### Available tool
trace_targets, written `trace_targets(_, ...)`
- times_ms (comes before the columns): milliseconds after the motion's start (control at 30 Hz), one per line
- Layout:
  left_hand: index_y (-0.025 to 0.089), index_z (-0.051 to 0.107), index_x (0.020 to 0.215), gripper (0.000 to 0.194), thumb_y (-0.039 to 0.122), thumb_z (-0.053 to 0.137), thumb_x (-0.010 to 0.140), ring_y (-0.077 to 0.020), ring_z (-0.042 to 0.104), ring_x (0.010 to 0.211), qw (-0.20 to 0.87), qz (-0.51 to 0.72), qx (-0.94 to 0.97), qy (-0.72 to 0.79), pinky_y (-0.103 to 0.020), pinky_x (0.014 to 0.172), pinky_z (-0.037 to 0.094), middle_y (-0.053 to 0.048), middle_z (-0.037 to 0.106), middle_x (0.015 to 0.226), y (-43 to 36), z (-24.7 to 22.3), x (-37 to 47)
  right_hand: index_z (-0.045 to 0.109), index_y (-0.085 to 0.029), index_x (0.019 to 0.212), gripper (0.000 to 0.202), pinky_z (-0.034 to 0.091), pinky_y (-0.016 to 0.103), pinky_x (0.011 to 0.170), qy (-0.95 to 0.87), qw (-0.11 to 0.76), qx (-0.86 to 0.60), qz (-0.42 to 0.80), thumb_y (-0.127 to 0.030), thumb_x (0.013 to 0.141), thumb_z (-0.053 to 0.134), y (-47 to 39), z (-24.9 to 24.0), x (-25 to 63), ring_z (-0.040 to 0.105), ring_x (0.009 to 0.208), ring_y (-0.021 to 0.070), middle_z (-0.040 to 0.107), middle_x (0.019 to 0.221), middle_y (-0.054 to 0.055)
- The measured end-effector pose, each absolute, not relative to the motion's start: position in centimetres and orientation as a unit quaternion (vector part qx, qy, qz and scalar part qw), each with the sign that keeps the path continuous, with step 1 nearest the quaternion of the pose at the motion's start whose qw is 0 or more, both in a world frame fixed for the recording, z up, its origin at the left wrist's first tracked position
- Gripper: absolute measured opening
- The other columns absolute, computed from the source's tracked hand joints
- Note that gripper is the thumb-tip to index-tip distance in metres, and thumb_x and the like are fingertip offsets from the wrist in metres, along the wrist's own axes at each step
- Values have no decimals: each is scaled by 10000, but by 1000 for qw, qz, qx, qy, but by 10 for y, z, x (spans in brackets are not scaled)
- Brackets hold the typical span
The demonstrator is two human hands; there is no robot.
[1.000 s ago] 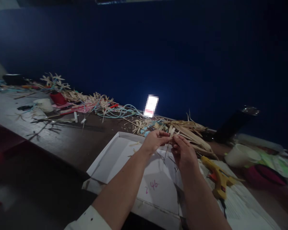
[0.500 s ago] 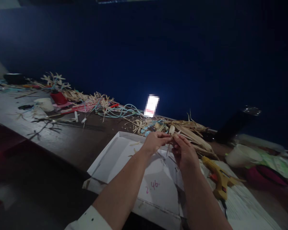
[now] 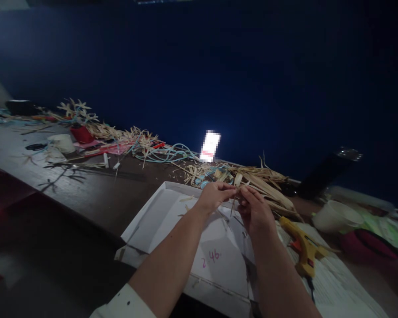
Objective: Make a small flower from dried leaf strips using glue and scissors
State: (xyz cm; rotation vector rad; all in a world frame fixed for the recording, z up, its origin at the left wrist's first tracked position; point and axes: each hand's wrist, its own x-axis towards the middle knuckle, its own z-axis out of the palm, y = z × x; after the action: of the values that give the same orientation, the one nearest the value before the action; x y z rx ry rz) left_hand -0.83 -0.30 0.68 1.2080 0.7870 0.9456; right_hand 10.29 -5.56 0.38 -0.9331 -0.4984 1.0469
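Hands (image 3: 214, 197) nearly meeting over white box (image 3: 148, 218); both pinching pale leafy piece (image 3: 238, 179)

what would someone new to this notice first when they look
Probably the glowing white pixelated rectangle, bright against the dark blue wall. Next, the yellow glue gun on printed white paper, at lower right. Left of it, the left hand and right hand hold a small, pale, dried-leaf-like piece.

Bright blurred screen (image 3: 210, 145) against dark blue wall (image 3: 172, 79); white cup (image 3: 334, 216) near magenta item (image 3: 368, 247).
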Motion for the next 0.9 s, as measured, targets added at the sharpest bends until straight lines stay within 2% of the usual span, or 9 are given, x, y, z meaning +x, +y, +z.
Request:
trace_targets(500,116,721,805,255,291,719,619,-77,455,527,628,427,543,358,-235,561,355,-11,607,601,0,4,-7,637,-193,889,375,291,102,331,-234,717,-448,480,-266,551,784,-54,-1,106,421,436,17,623,705,-48)
trace_targets(633,118,723,807,264,293,720,610,-75,448,523,624,423,543,370,-232,553,346,-11,612,607,3,1,-6,625,-190,846,356,298,110,331,-217,743,-466,429,-253,527,770,-52,2,106,422,433,27,573,625,-62)
trace_targets(767,127,719,813,278,316,722,609,-75,457,536,636,418,537,365,-224,566,352,1,611,598,0,1,-6,611,-193,823,347,308,125,352,-233,764,-463,384,-267,527,775,-67,28,96,443,460,43,545,598,-60)
trace_targets(833,127,716,802,263,306,719,610,-70,454,535,639,425,533,356,-219,564,350,4,616,601,-2,1,-6,622,-196,854,345,319,145,364,-281,741,-478,379,-306,561,768,-87,44,94,453,470,51,587,660,-35)
trace_targets(900,122,710,792,258,306,721,611,-72,475,554,641,426,523,367,-217,572,360,-8,636,634,-3,1,-4,640,-200,862,325,337,176,372,-349,668,-555,351,-387,617,741,-114,54,103,468,457,72,610,662,-12)
